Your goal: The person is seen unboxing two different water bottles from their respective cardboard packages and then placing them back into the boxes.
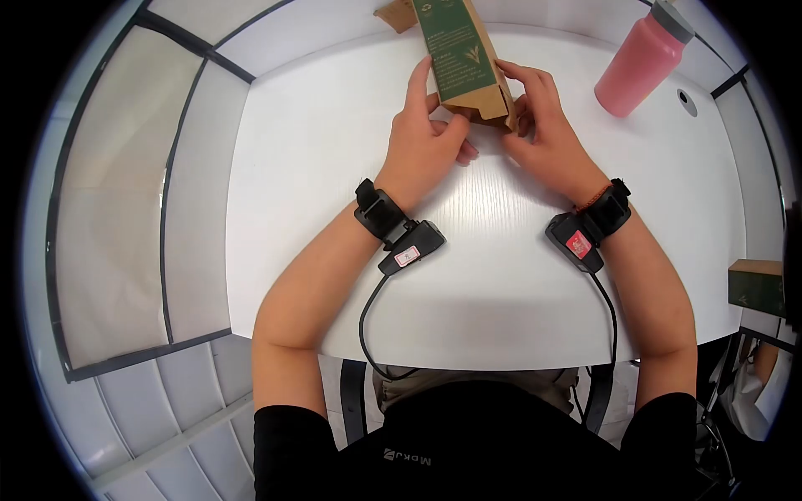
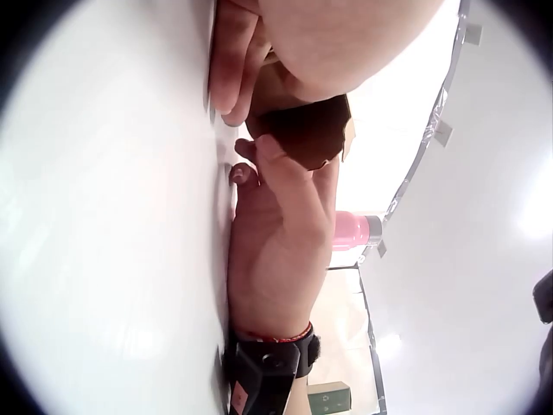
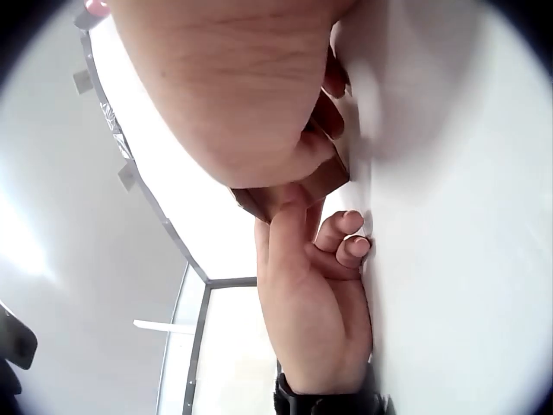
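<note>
A long green and brown cardboard box (image 1: 458,50) lies at the far middle of the white table, its near end toward me. My left hand (image 1: 424,146) holds its left side, with the index finger along the edge and the thumb at the near end. On the opposite side my right hand (image 1: 547,134) grips the box, index finger on the upper edge and thumb low by the near corner. The left wrist view shows the dark open end of the box (image 2: 302,130) between both hands. In the right wrist view, my right palm hides most of the box (image 3: 324,180).
A pink bottle (image 1: 642,63) with a grey lid stands at the back right, near a round cable hole (image 1: 687,103). A brown flap (image 1: 396,15) shows behind the box. Low white panels surround the table (image 1: 501,309). Another green box (image 1: 755,285) sits at the far right.
</note>
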The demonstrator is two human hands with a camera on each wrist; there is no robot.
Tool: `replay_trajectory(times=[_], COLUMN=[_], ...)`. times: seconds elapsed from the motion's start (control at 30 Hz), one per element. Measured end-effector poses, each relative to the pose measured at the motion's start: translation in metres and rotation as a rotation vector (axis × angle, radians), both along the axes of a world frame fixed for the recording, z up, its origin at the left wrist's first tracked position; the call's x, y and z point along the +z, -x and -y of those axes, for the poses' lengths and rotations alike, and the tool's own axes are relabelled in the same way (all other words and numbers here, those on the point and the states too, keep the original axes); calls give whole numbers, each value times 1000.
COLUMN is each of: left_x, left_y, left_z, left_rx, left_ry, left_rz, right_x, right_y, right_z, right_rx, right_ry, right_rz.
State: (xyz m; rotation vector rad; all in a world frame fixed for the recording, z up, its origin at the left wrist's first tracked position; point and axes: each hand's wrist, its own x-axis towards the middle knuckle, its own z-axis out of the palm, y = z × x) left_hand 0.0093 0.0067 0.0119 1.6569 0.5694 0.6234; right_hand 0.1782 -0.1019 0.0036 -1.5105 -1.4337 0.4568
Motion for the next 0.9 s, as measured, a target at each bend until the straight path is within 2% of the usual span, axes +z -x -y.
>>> replay_trajectory(times=[0.17,0.37,0.53,0.77,0.9], left_x=[3,4,4,8,2], left_y=[1,2,3,-1,1], left_z=[0,1,-1,4,0], left_rx=[-37,-125,-122,-11,-27], left_ry=[-1,-49,1,31,-9], left_rz=[-29,-54,-8,3,-18], right_x=[1,-2,-6,-6,0], right_y=[-2,-1,-3,-3,-1], right_z=[2,-2,-5,-3,1], right_rx=[78,-10,-53,28,111], right_ry=[-53,-65,-94,-90,-94], right_rz=[-17,-78,-31,-47,-109])
